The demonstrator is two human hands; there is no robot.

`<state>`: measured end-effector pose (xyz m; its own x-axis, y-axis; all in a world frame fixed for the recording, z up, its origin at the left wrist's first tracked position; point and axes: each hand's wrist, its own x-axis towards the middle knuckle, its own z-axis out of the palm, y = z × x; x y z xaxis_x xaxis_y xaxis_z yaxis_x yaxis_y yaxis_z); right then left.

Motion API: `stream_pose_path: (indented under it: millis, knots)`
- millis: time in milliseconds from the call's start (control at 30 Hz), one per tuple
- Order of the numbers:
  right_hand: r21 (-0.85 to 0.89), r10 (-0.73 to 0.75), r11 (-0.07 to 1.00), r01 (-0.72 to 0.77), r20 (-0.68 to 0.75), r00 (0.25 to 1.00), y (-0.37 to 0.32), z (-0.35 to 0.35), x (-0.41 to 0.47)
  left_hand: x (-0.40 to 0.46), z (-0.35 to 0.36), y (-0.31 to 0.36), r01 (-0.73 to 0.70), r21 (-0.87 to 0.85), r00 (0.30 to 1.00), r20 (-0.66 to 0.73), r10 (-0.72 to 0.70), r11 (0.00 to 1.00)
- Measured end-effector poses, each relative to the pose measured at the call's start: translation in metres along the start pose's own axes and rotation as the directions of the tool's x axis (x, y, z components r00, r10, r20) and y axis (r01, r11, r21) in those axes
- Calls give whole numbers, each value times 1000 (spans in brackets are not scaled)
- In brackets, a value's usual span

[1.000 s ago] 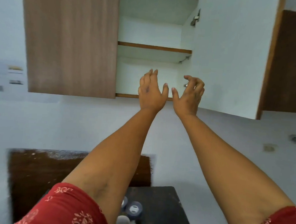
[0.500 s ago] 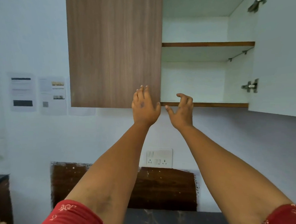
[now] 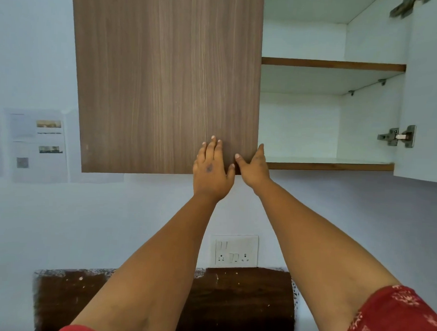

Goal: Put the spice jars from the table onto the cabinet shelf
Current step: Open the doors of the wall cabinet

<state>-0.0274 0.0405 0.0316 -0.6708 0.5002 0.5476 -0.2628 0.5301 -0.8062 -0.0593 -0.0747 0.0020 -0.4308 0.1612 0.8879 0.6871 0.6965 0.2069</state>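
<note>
Up high, the left hand [image 3: 212,168] lay flat, fingers together, on the closed left door [image 3: 166,79]; the right hand [image 3: 254,164] hooked its edge. Opening seemed underway. No jars showed; the right-side shelf [image 3: 329,164] awaited them.

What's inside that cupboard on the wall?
The open half of the cupboard shows two bare white shelves, no jars. The closed wooden door, touched by both hands, hides the other half.
</note>
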Motion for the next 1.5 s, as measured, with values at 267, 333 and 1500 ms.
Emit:
stream_pose_path:
  millis: [267,333,1500]
  knots:
    - [15,12,1000,-11,-76,997,0,-8,-21,-15,-4,5,-12,-2,1000,-15,12,1000]
    - [18,-6,1000,8,-80,997,-6,-15,-36,-24,-12,13,8,-26,1000,-30,-9,1000]
    - [-261,-430,883,390,-119,895,-265,60,-405,-185,-412,-45,19,-296,992,-111,-54,955]
